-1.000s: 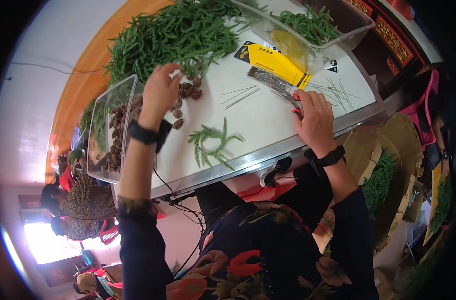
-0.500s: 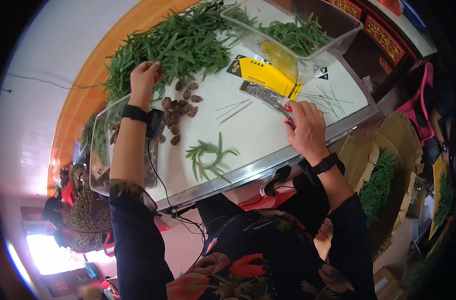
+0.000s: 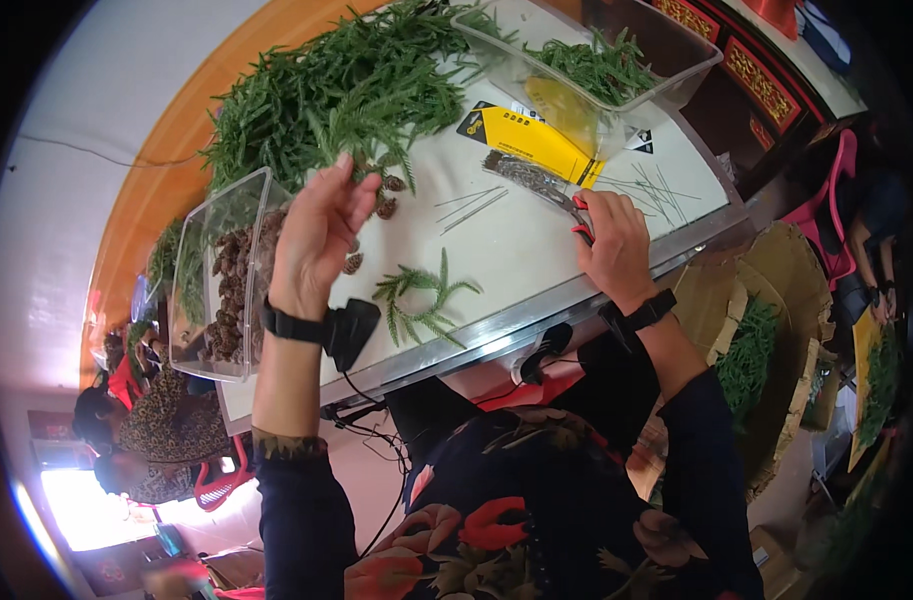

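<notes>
- White table [image 3: 526, 260]: its bright metal edge runs in front of the person, and the other things on this list stand or lie on it or above it, save the cardboard.
- Pile of green sprigs [image 3: 326, 90]: heaped at the far left, just beyond the left fingertips.
- Brown cardboard box [image 3: 801, 300]: off the table to the right, with more greenery inside.
- Left clear bin [image 3: 212, 372]: beside the left forearm, holding brown cones.
- Right clear bin [image 3: 666, 86]: at the table's far side, with some sprigs in it.
- Yellow package [image 3: 541, 140]: flat, partly under the right bin's near end.
- Left hand [image 3: 321, 235]: raised near the pile, fingers loosely bent, thumb side toward the sprigs (a black strap rings the wrist). I cannot tell whether the fingertips pinch a sprig.
- Right hand [image 3: 614, 245]: closed around the handles of the pliers, back of the hand upward.
- Ring-like curl of sprigs [image 3: 440, 290]: near the table's front edge, between the hands, touched by neither.
- Pliers [image 3: 580, 202]: red-handled, in the right hand, pointing left across a clear packet [image 3: 521, 170].
- Loose cones [image 3: 352, 263]: just right of the left hand.
- Thin wires [image 3: 474, 211]: left of the pliers, with others scattered to their right.
</notes>
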Demonstrator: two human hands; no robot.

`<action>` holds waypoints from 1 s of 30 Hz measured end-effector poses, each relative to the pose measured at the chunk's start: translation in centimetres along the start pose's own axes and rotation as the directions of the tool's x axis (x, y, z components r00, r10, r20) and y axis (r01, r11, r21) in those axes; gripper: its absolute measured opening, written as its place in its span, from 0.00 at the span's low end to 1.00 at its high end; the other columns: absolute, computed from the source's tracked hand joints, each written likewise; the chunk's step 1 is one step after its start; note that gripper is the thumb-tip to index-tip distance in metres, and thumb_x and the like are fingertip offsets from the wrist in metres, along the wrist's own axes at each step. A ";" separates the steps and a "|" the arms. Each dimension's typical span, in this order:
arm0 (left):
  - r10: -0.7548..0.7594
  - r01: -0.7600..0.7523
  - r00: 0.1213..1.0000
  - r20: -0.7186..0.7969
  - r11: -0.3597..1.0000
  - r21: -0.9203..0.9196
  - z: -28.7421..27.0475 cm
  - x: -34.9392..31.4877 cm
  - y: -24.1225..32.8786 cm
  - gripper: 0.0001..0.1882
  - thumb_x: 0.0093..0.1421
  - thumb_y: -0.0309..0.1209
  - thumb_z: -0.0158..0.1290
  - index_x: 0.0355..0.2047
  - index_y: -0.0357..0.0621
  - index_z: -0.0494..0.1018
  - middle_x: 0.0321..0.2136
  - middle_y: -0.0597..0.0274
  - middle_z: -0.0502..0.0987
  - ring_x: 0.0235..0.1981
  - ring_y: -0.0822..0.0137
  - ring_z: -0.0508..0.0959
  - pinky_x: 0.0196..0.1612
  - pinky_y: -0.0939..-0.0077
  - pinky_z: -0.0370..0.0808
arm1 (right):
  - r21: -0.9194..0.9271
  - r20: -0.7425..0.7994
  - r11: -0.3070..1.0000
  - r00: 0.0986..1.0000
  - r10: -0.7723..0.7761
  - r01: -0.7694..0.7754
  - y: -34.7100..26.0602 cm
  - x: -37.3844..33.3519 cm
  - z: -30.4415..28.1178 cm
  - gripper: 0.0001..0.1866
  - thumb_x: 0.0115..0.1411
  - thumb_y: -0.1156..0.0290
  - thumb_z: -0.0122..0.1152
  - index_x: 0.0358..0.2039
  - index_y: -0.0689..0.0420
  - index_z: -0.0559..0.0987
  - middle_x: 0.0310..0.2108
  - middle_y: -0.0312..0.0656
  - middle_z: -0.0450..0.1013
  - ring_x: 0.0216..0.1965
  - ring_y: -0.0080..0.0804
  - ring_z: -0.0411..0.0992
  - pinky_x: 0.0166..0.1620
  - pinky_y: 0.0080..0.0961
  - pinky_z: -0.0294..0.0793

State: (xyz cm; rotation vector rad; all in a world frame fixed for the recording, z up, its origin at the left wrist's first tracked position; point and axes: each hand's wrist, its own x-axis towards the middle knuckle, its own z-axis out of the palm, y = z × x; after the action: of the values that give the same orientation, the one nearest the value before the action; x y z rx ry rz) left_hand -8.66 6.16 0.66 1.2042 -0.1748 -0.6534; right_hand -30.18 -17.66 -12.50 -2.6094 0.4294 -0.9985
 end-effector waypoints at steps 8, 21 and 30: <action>0.022 -0.019 0.997 0.072 0.998 -0.054 1.8 -7.9 -3.8 0.05 0.64 0.27 0.52 0.39 0.41 0.71 0.36 0.57 0.79 0.38 0.64 0.82 0.40 0.77 0.81 | 0.595 0.145 0.750 0.957 0.253 -0.289 -5.8 1.4 -3.7 0.08 0.60 0.75 0.58 0.40 0.61 0.75 0.32 0.39 0.77 0.30 0.25 0.71 0.33 0.21 0.69; 0.239 -0.227 0.970 -0.054 0.960 0.163 1.7 -10.7 -8.5 0.11 0.62 0.25 0.53 0.45 0.37 0.72 0.32 0.61 0.79 0.32 0.72 0.79 0.32 0.82 0.76 | 0.789 0.573 0.242 0.819 0.040 -0.564 -11.2 2.6 -5.6 0.11 0.63 0.69 0.56 0.42 0.63 0.75 0.30 0.36 0.75 0.29 0.17 0.70 0.32 0.15 0.69; 0.380 -0.370 0.921 0.085 0.785 0.497 2.9 -9.8 -7.4 0.08 0.60 0.24 0.55 0.40 0.35 0.77 0.26 0.68 0.77 0.26 0.82 0.71 0.27 0.89 0.64 | 0.797 0.566 0.113 0.798 0.206 -0.594 -10.2 0.9 -7.0 0.10 0.62 0.69 0.58 0.39 0.63 0.76 0.25 0.32 0.71 0.26 0.16 0.67 0.31 0.17 0.67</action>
State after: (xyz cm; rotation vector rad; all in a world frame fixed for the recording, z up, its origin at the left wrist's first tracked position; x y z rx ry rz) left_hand -20.70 7.73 -2.89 1.6228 -0.5862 -0.2394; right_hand -32.67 -10.04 -3.08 -1.2579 0.2643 -0.3373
